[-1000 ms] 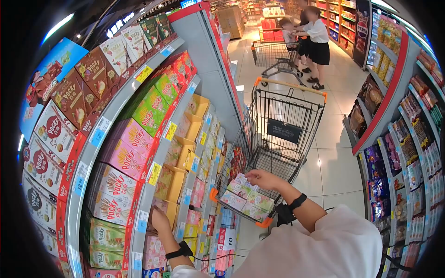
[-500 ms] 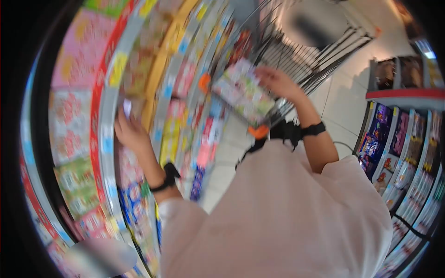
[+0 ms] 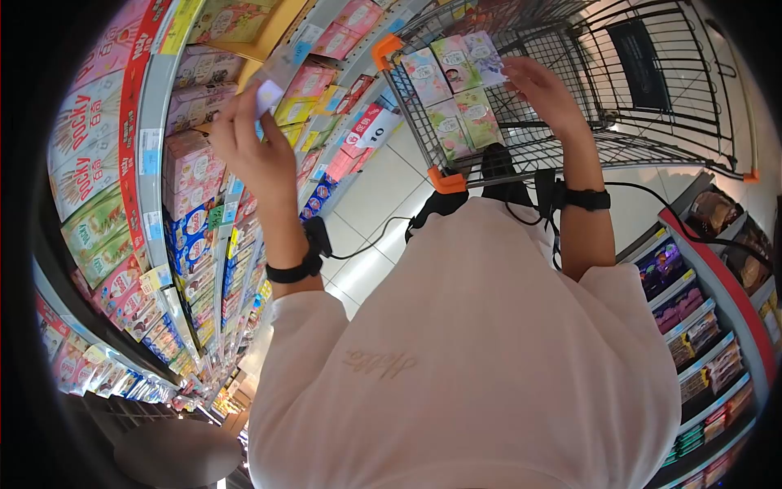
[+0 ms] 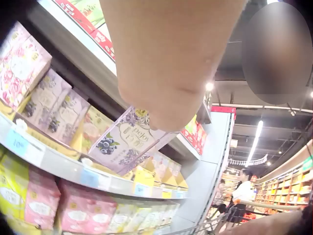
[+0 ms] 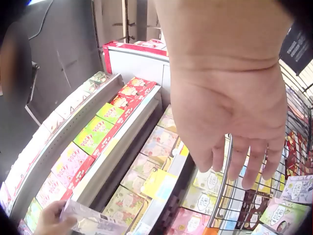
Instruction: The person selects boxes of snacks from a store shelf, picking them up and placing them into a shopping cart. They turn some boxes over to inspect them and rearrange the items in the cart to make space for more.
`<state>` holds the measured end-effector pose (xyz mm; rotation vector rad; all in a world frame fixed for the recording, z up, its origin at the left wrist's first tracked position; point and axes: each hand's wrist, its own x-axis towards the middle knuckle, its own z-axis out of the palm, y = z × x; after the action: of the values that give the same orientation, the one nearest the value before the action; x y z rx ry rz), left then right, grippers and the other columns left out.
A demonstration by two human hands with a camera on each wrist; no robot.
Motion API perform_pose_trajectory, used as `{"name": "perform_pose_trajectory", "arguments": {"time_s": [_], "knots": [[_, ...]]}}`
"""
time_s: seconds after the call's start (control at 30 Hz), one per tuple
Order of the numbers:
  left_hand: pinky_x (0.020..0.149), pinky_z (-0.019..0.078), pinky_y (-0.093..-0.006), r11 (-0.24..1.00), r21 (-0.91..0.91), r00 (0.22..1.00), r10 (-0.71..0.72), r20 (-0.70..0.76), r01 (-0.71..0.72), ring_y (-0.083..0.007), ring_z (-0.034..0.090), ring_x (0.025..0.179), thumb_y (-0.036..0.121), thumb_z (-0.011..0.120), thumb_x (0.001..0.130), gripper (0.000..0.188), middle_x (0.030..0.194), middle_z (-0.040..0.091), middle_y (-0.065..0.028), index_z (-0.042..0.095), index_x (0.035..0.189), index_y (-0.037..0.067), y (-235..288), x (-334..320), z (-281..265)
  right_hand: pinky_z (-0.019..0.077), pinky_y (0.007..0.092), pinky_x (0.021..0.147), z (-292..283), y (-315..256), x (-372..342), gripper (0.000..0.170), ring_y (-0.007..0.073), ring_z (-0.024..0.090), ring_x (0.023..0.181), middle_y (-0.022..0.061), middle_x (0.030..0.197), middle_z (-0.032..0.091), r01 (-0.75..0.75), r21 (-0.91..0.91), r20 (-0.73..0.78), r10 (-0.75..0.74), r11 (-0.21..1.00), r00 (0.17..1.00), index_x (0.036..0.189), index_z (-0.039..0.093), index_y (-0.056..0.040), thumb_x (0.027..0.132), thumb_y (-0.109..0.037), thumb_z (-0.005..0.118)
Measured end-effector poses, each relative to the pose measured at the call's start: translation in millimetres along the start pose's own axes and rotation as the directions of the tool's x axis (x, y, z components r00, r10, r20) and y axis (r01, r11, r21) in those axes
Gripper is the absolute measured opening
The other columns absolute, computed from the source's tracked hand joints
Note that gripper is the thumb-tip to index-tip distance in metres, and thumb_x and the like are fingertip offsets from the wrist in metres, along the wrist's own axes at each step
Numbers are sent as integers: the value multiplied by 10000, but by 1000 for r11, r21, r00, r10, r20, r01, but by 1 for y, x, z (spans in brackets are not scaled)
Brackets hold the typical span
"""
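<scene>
My left hand (image 3: 257,147) grips a lavender snack box (image 4: 124,139) with blueberries printed on it, held in front of the shelf. In the head view only a pale end of that box shows past the fingers. My right hand (image 3: 546,94) is over the shopping cart (image 3: 554,147), palm down and fingers loosely bent, holding nothing. Its fingertips lie right at the edge of a purple box (image 3: 484,57). Beside that box, green boxes (image 3: 456,63) and a pale pink-and-blue box (image 3: 426,76) lie flat at the cart's near end.
Shelves of snack boxes run along the left, with Pocky boxes (image 3: 85,167) on an upper tier. More lavender boxes (image 4: 46,98) stand in a shelf tray. Another shelf (image 3: 700,326) with packets is at the right. A cable (image 3: 652,200) runs from my right wrist.
My left hand has come out from the shelf tier, bringing the lavender box. My right hand stays by the boxes in the cart. The head view has tilted down.
</scene>
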<state>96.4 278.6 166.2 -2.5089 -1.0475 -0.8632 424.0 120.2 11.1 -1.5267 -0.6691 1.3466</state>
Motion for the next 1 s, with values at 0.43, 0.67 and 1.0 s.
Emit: {"name": "perform_pose_trajectory", "arguments": {"time_s": [0.43,0.67,1.0], "knots": [[809,473,-249,-93,-553,519,-246,819,828,-123,590,907,38,611,889,378,1122,635,-81,552,1256,-32,136,-32,174,489,342,922,-40,29,71,510,216,595,1030,105,1162,610,107,-348,412,50,931,910,1337,491,-29,876,-153,669],[842,448,-267,-90,-209,167,-342,925,974,-143,575,985,134,570,917,311,1137,635,-80,622,1203,22,156,-83,234,557,305,727,-69,125,107,512,197,631,928,121,1080,627,-425,29,87,421,905,903,1312,501,-2,868,-190,674],[830,429,-282,-179,-21,-16,-204,979,984,-138,562,987,115,537,902,320,1098,608,-20,573,1212,43,176,-132,237,568,363,779,-27,217,177,509,292,622,977,207,1126,605,-420,-45,-159,408,907,899,1358,458,-14,908,-195,610]]}}
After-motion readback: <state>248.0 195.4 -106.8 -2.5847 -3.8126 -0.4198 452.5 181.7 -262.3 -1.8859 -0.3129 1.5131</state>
